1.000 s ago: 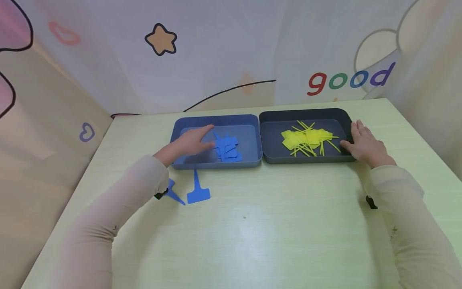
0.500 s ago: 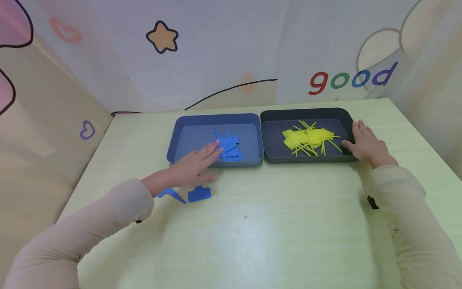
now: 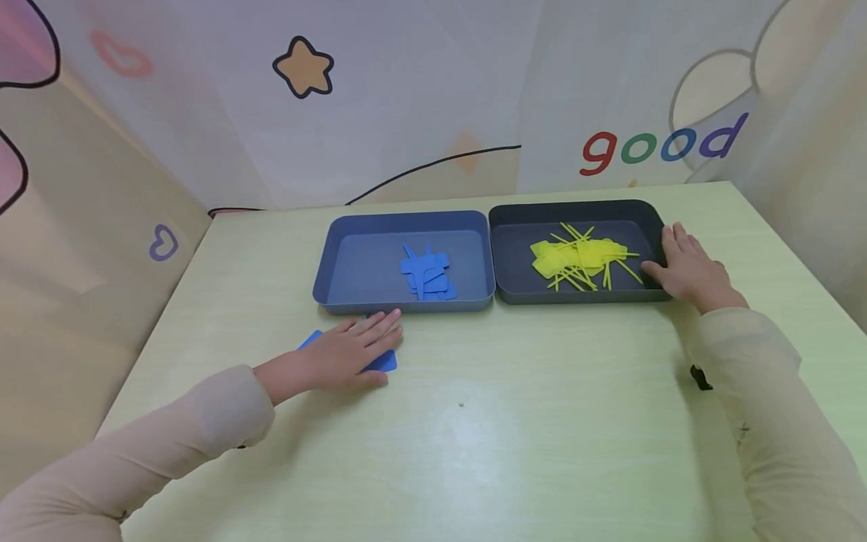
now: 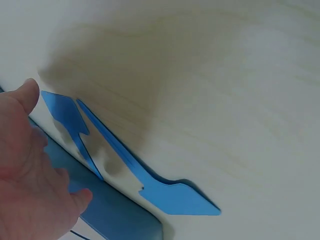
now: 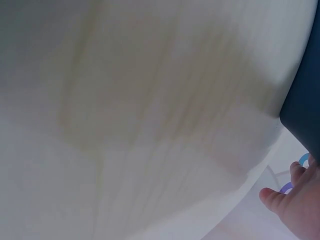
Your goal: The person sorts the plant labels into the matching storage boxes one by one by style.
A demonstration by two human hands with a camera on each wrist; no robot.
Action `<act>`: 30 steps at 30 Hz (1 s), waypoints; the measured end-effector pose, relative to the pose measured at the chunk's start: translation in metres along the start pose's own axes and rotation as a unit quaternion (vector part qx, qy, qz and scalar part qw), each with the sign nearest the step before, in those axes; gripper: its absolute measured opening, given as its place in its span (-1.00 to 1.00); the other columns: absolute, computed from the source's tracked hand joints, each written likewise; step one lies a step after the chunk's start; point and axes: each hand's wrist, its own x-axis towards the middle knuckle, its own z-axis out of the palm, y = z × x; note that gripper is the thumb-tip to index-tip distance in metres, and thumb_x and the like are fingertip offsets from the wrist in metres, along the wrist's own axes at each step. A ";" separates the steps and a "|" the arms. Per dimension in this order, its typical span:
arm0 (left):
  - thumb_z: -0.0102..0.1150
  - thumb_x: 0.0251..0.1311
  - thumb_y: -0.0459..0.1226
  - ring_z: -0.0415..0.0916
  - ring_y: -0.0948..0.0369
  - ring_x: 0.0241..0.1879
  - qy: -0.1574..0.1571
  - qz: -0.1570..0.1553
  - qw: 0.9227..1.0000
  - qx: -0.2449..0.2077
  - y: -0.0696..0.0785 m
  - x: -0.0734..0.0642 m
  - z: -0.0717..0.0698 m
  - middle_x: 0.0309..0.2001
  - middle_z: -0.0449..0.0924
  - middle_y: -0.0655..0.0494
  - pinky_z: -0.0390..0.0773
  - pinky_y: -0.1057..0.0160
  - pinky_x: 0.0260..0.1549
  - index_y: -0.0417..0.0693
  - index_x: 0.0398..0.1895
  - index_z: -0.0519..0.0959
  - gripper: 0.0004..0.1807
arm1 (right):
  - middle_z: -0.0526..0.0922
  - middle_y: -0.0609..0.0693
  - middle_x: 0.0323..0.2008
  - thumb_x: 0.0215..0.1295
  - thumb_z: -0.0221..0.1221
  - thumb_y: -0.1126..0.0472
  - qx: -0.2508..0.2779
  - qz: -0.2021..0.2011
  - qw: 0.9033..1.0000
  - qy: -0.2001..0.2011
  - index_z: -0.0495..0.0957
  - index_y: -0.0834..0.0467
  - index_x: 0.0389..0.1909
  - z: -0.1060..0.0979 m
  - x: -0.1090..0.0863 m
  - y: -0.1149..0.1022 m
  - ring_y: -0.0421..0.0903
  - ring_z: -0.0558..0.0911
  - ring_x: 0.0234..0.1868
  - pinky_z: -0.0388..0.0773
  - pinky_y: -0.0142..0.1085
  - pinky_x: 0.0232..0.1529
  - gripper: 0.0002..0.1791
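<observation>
Two blue T-shaped plant labels lie on the table, largely covered by my left hand (image 3: 339,357) in the head view. One blue label (image 3: 309,339) shows beyond its back, the other blue label (image 3: 385,362) beneath its fingers. The left wrist view shows both labels (image 4: 175,197) whole, the left hand (image 4: 30,175) beside them with its fingers extended; contact cannot be told. My right hand (image 3: 692,272) rests with fairly straight fingers at the right wall of a dark tray (image 3: 650,218), thumb over the rim. That tray holds a pile of yellow labels (image 3: 579,258).
A blue-grey tray (image 3: 359,260) with several blue labels (image 3: 427,275) inside stands left of the dark one, their sides touching. Behind the table (image 3: 515,444) hangs a printed cloth (image 3: 420,98); more cloth closes off both sides.
My left hand has drawn back out of the blue-grey tray, down and toward me, and is now over the two loose blue labels. The right hand has stayed at the dark tray.
</observation>
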 end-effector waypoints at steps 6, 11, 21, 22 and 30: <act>-0.07 0.19 0.02 -0.23 -0.06 0.37 -0.013 -0.011 0.999 -0.027 -0.006 0.002 0.003 0.40 -0.32 -0.07 0.12 -0.16 0.17 -0.05 0.32 0.12 -0.33 | -0.56 0.32 0.29 0.25 -0.37 -0.30 -0.001 0.004 1.000 0.000 -0.52 0.32 0.29 0.000 0.000 0.000 0.32 -0.36 0.31 -0.17 0.38 0.06 -0.05; 0.13 0.07 -0.04 -0.03 -0.05 0.33 0.011 -0.038 0.997 -0.069 -0.007 0.008 0.005 0.37 -0.08 -0.11 0.23 -0.04 0.14 -0.09 0.20 0.28 -0.37 | -0.56 0.32 0.29 0.25 -0.35 -0.29 -0.003 0.006 1.000 0.000 -0.51 0.33 0.29 0.000 0.000 -0.001 0.32 -0.35 0.31 -0.17 0.38 0.06 -0.05; 0.30 -0.09 -0.15 0.32 0.10 -0.10 0.023 -0.129 0.982 -0.138 0.005 0.015 -0.008 -0.06 0.38 0.00 0.42 0.15 -0.08 -0.10 -0.23 0.53 -0.66 | -0.56 0.33 0.28 0.25 -0.35 -0.29 -0.002 0.007 1.000 0.000 -0.50 0.33 0.29 -0.002 -0.001 -0.002 0.32 -0.35 0.31 -0.18 0.38 0.06 -0.05; 0.31 -0.10 -0.16 0.32 0.11 -0.12 0.021 -0.136 0.980 -0.142 0.005 0.016 -0.008 -0.09 0.39 0.01 0.42 0.16 -0.11 -0.10 -0.26 0.54 -0.67 | -0.56 0.33 0.28 0.25 -0.35 -0.29 -0.003 0.007 1.000 0.000 -0.50 0.33 0.29 -0.002 -0.001 -0.002 0.32 -0.35 0.31 -0.17 0.38 0.06 -0.05; 0.34 -0.16 -0.12 0.26 0.10 -0.15 0.023 -0.138 0.986 -0.094 0.008 0.020 -0.010 -0.22 0.39 0.07 0.33 0.13 -0.18 -0.04 -0.35 0.53 -0.69 | -0.57 0.32 0.28 0.25 -0.36 -0.28 -0.001 0.010 1.000 -0.002 -0.51 0.32 0.29 0.000 -0.001 -0.001 0.31 -0.36 0.31 -0.19 0.39 0.05 -0.06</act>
